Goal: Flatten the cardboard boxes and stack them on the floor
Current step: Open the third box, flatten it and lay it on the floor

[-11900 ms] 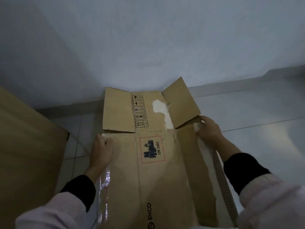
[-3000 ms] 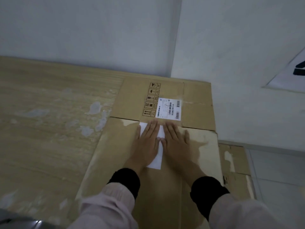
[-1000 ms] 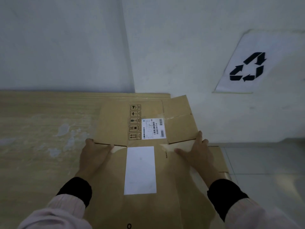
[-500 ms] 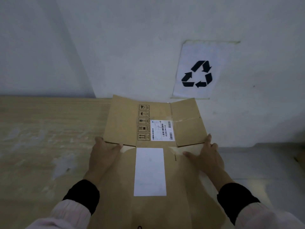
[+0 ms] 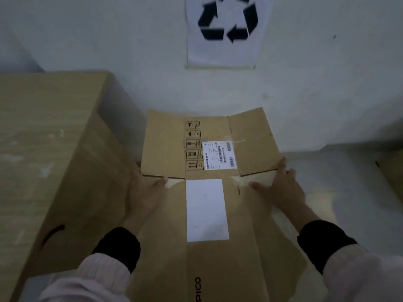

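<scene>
A flattened brown cardboard box (image 5: 168,232) with a white label and "PICO" print stretches away from me toward the wall. Its far flaps carry a barcode sticker and handling symbols. My left hand (image 5: 144,195) grips the box's left edge, thumb on top. My right hand (image 5: 281,188) grips its right edge near the flap crease. The box hangs over the floor to the right of the wooden table; what lies beneath it is hidden.
A wooden table (image 5: 43,149) fills the left side, its side panel close to the box. A recycling sign (image 5: 226,29) is stuck on the wall ahead. Tiled floor (image 5: 349,192) lies on the right, with another piece of cardboard (image 5: 392,173) at the right edge.
The flattened box was lifted off the table, carried right and lowered toward the floor below the recycling sign. Both hands have kept their hold on its edges.
</scene>
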